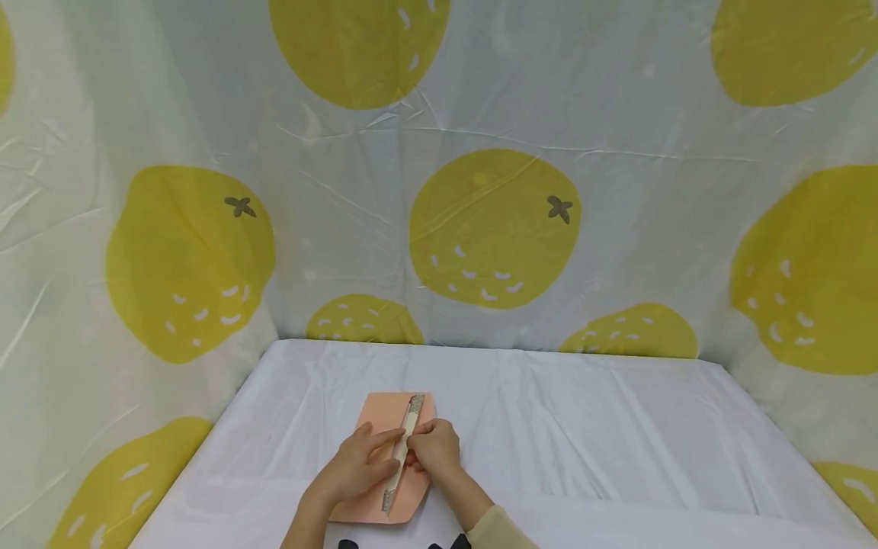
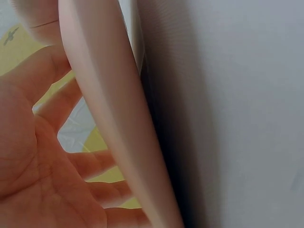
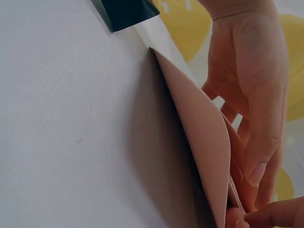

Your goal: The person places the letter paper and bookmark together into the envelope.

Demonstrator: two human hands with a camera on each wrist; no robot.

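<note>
A peach-coloured folded paper [image 1: 377,412] with slanted corners lies tilted over the white cloth in the head view. Along its length runs a narrow pale strip [image 1: 402,463] with speckled grey ends. My left hand [image 1: 357,467] reaches over the paper from the left, fingers extended, thumb and index fingertips at the strip's left edge. From the right, my right hand [image 1: 437,450] pinches the strip near its middle. In the right wrist view its fingertips [image 3: 270,213] meet at a thin pale edge below the left hand. The left wrist view shows the spread left fingers [image 2: 57,102] behind the paper.
A creased white cloth [image 1: 583,435] covers the table. Behind and at the sides hangs a pale curtain [image 1: 343,229] with large yellow fruit shapes. A dark, flat-ended object [image 3: 133,14] shows at the top of the right wrist view.
</note>
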